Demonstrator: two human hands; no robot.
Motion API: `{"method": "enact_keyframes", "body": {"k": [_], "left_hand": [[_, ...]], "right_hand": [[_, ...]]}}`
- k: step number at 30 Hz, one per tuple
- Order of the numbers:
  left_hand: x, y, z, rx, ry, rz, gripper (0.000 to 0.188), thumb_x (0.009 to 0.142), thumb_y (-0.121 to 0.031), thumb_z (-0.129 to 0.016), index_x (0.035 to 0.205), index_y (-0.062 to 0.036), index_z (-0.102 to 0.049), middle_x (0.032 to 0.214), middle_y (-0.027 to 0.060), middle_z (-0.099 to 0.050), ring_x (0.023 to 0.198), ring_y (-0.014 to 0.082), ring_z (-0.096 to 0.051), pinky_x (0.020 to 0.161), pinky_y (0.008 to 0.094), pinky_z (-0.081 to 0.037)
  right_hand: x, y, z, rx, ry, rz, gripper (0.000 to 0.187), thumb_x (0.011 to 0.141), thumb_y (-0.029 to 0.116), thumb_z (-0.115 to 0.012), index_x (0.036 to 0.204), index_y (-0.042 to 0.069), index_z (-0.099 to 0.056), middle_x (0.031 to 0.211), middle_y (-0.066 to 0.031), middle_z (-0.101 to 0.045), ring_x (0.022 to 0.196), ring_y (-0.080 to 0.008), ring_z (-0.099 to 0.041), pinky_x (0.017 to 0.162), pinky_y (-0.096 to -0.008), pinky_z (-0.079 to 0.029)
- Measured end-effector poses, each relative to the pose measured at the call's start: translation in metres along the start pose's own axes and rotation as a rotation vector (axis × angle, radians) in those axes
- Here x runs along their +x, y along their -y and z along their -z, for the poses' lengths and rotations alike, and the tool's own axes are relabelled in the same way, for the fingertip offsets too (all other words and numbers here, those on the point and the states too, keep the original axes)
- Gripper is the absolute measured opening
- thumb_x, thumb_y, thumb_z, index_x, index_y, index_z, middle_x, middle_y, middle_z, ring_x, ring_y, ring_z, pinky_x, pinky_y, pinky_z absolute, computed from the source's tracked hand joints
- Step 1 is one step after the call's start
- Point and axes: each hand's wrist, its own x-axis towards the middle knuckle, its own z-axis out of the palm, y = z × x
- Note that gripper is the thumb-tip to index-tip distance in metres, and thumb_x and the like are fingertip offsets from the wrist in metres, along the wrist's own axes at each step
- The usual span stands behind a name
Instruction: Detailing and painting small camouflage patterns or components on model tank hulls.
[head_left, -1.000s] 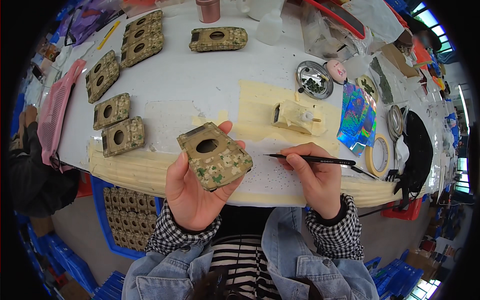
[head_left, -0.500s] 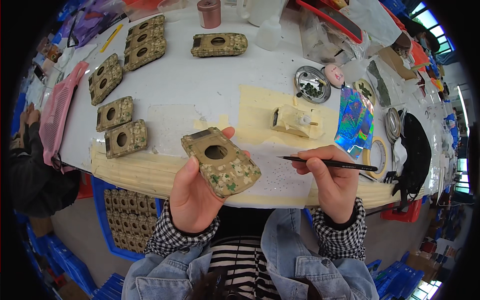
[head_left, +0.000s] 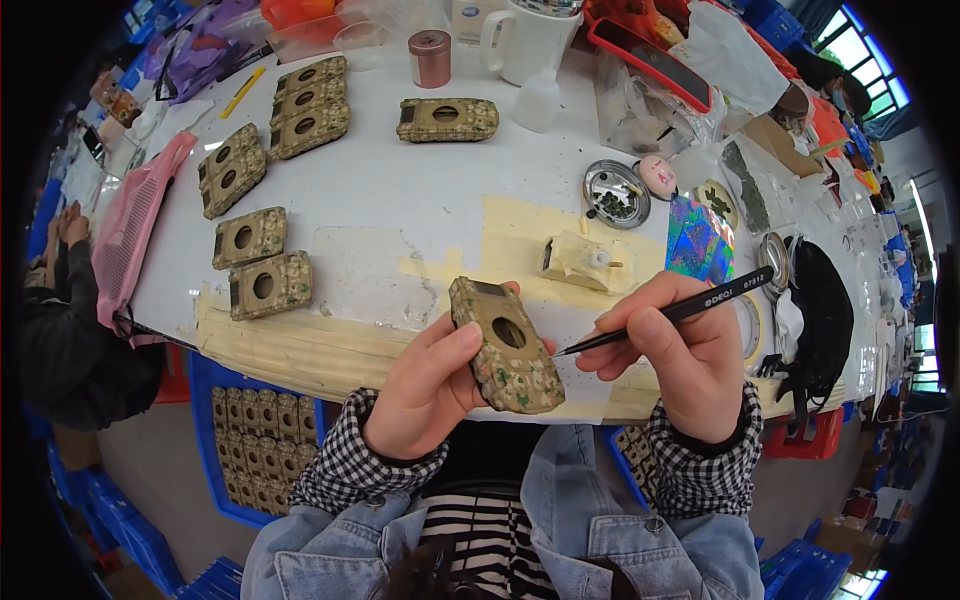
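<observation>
My left hand point(head_left: 415, 390) grips a camouflage-painted toy tank hull point(head_left: 530, 378), thumb on its near left edge. The hull is tilted, its top with a round hole facing me. My right hand point(head_left: 695, 365) pinches black fine-pointed tweezers point(head_left: 718, 296) like a pen. Their tip is at the hull's right edge; whether it touches or carries anything is too small to tell. Beyond my hands, a small tan model part wrapped in masking tape point(head_left: 570, 262) sits on yellow tape. More hulls point(head_left: 292, 282) lie at the left, and a single hull point(head_left: 472, 122) at the back.
A round metal dish point(head_left: 590, 200) of small dark green pieces stands at right, near a shiny holographic sheet point(head_left: 698, 240) and black bag point(head_left: 825, 310). A red-edged phone point(head_left: 655, 65) and white mug point(head_left: 530, 45) are behind. Below the table edge, a blue crate point(head_left: 205, 475) holds hulls. Another person's hands point(head_left: 73, 225) show far left.
My left hand has brought the hull rightward and turned it somewhat. The tweezers' tip, earlier apart from the hull, is now at its right side. The whole view has shifted slightly.
</observation>
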Motion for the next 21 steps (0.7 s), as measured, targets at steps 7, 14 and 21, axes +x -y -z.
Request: {"method": "enact_keyframes", "body": {"k": [7,14,21], "left_hand": [[-0.002,0.0,-0.003,0.016,-0.049,0.032,0.052,0.097,-0.03,-0.036,0.139,0.0016,-0.032,0.131,0.013,-0.049,0.12,0.0215,-0.048,0.102,0.0386,-0.039],[-0.003,0.0,-0.003,0.025,-0.068,0.038,0.053,0.098,-0.031,-0.037,0.139,0.0019,-0.03,0.129,0.0137,-0.05,0.118,0.0219,-0.051,0.099,0.0389,-0.043],[-0.002,0.002,0.0,-0.024,-0.069,0.015,0.048,0.098,-0.026,-0.041,0.137,0.0005,-0.031,0.124,0.0141,-0.052,0.112,0.0219,-0.056,0.093,0.0396,-0.049]], "right_hand": [[0.003,0.0,-0.013,0.027,0.057,0.048,0.021,0.097,0.016,-0.048,0.094,-0.005,-0.053,0.085,-0.0129,-0.064,0.079,-0.0183,-0.067,0.07,-0.0262,-0.056],[0.002,-0.005,-0.018,-0.001,0.062,0.094,0.019,0.098,0.013,-0.047,0.095,-0.005,-0.052,0.087,-0.0104,-0.063,0.083,-0.0138,-0.065,0.073,-0.025,-0.055],[0.002,-0.008,-0.019,0.018,0.059,0.067,0.019,0.098,0.013,-0.046,0.095,-0.005,-0.05,0.088,-0.0112,-0.063,0.083,-0.0144,-0.065,0.073,-0.0254,-0.056]]}}
